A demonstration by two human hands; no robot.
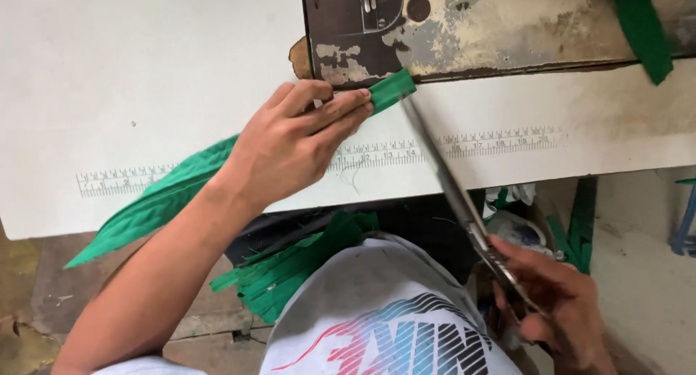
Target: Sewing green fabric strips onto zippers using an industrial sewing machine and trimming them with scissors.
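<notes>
Green strip (392,91) pinned under left hand (290,146) fingers; right hand (558,299) fingers wrapped around scissors (453,190).

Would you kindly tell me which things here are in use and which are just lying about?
In use:
- left hand pinching the folded green fabric strip
- right hand holding the long metal scissors, blades at the strip's end

Lying about:
- pile of green fabric strips on the lap
- green strip on the worn sewing machine bed
- printed ruler on the white table

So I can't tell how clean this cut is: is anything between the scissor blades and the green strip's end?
Nothing visible: the scissors in the right hand reach the green strip just past the left hand fingertips.
</notes>
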